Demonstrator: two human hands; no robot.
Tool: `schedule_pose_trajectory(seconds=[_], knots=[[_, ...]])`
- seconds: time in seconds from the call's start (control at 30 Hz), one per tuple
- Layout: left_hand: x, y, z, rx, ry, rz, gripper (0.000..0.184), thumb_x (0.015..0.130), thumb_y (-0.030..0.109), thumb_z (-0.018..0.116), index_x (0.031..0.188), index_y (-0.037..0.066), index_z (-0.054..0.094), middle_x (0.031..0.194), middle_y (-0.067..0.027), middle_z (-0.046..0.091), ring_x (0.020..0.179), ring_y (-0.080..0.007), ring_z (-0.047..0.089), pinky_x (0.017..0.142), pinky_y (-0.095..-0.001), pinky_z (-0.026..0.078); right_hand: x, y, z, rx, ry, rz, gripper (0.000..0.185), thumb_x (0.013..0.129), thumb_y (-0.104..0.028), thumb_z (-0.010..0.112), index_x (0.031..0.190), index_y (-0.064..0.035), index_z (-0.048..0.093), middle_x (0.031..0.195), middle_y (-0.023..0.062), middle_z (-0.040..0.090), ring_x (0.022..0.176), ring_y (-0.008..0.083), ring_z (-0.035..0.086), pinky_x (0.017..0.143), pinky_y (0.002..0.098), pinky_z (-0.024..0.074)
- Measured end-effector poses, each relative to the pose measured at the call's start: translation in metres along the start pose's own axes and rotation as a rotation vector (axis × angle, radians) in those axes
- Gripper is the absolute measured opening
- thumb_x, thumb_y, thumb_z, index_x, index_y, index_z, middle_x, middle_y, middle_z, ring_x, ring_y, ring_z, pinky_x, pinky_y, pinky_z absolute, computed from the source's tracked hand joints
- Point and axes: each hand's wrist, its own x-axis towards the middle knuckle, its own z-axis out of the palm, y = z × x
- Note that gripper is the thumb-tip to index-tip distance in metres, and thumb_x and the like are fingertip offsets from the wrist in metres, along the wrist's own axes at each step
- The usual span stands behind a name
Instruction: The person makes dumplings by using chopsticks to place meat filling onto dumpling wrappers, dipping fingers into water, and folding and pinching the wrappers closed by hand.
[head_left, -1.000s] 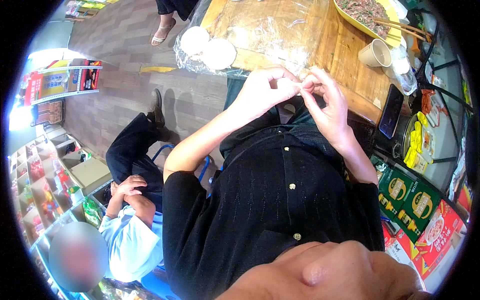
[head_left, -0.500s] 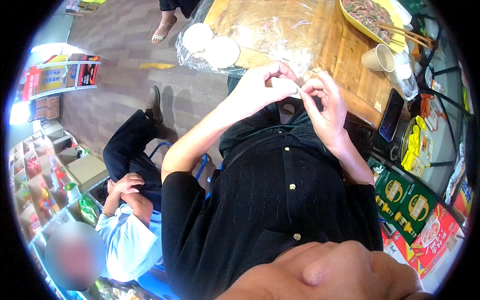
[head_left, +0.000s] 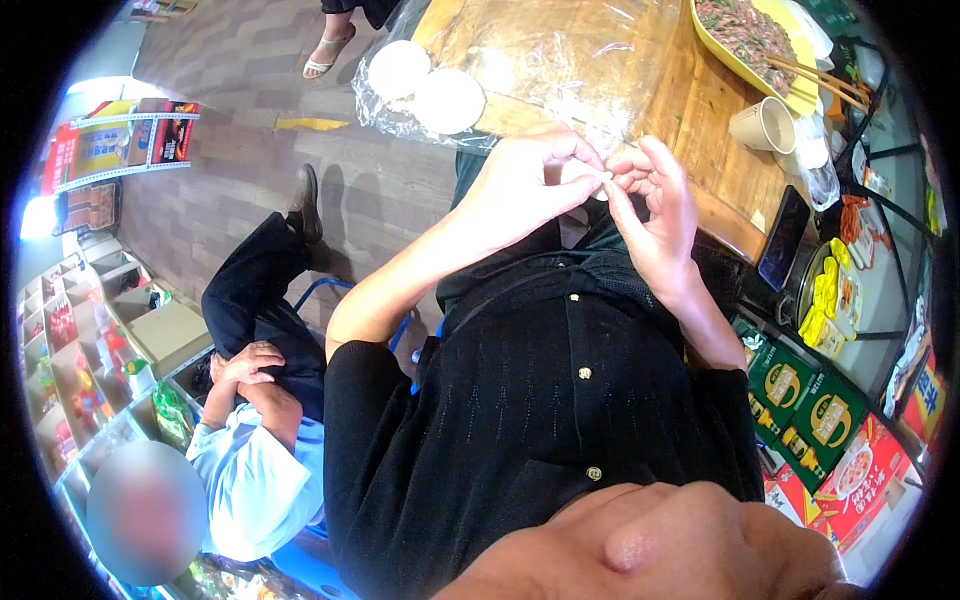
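Over the table's near edge, my left hand (head_left: 535,178) and my right hand (head_left: 655,200) meet with their fingertips pinched together. Between them is a small white dumpling (head_left: 602,192), mostly hidden by the fingers. Two stacks of round white dumpling wrappers (head_left: 449,101) lie on clear plastic sheeting (head_left: 560,70), left of and beyond my left hand. At the upper right, a yellow dish (head_left: 715,52) holds minced meat filling (head_left: 745,35) with green bits. Wooden chopsticks (head_left: 820,78) rest across the dish's edge.
A paper cup (head_left: 763,126) stands on the wooden table (head_left: 680,100). A dark phone (head_left: 783,238) lies near its right edge. To the left sits a person in a light blue top (head_left: 265,480). Shelves (head_left: 75,350) stand at left; green boxes (head_left: 800,390) at right.
Both hands stay close together, their fingers shifting slightly along the dumpling's edge. More of its white underside shows below the fingertips. The view has shifted a little.
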Motion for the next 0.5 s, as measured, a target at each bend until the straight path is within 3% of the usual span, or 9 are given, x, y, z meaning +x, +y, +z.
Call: schedule_pose_trajectory(seconds=[0.17,0.23,0.33,0.47,0.5], knots=[[-0.001,0.003,0.001,-0.059,-0.015,-0.039,0.019,0.085,0.014,0.068,0.098,0.001,0.064,0.095,-0.0033,0.063,0.089,-0.0094,0.058,0.081,-0.025,0.047,-0.001,0.009,-0.001,0.009,-0.025,-0.078,0.058,0.081,0.011,0.063,0.132,-0.0006,0.039,0.094,0.0078,0.058,0.079,0.0106,0.059,0.07,0.0251,0.0513],[-0.003,-0.005,0.007,-0.37,0.072,-0.108,0.019,0.086,0.013,0.067,0.1,0.0,0.063,0.094,-0.0024,0.063,0.088,-0.0079,0.058,0.08,-0.023,0.046,-0.001,0.008,-0.003,0.03,-0.016,-0.048,0.057,0.08,0.012,0.061,0.131,-0.0007,0.038,0.093,0.0074,0.057,0.08,0.0106,0.059,0.071,0.0253,0.0509],[-0.002,-0.015,0.013,-0.56,0.086,-0.137,0.02,0.087,0.012,0.067,0.1,-0.001,0.062,0.093,-0.0016,0.063,0.087,-0.0066,0.058,0.079,-0.021,0.047,-0.002,0.009,-0.002,0.073,0.015,-0.04,0.052,0.081,0.012,0.06,0.127,0.0001,0.041,0.091,0.0068,0.056,0.08,0.0101,0.058,0.07,0.0251,0.0503],[-0.004,-0.018,0.019,-0.492,0.093,-0.188,0.018,0.085,0.011,0.068,0.097,-0.002,0.062,0.094,-0.0024,0.063,0.087,-0.0065,0.057,0.078,-0.0214,0.047,0.001,0.003,-0.005,0.043,-0.058,-0.023,0.046,0.081,0.013,0.061,0.122,0.0008,0.045,0.091,0.0066,0.056,0.079,0.0098,0.057,0.069,0.0247,0.0499],[-0.004,-0.016,0.02,-0.307,0.129,-0.134,0.016,0.084,0.01,0.068,0.095,-0.001,0.063,0.094,-0.0034,0.063,0.087,-0.0081,0.058,0.078,-0.0231,0.048,0.002,0.003,-0.006,0.02,-0.112,-0.048,0.044,0.081,0.013,0.061,0.12,0.0014,0.046,0.091,0.0065,0.056,0.078,0.0094,0.057,0.068,0.0244,0.0494]])
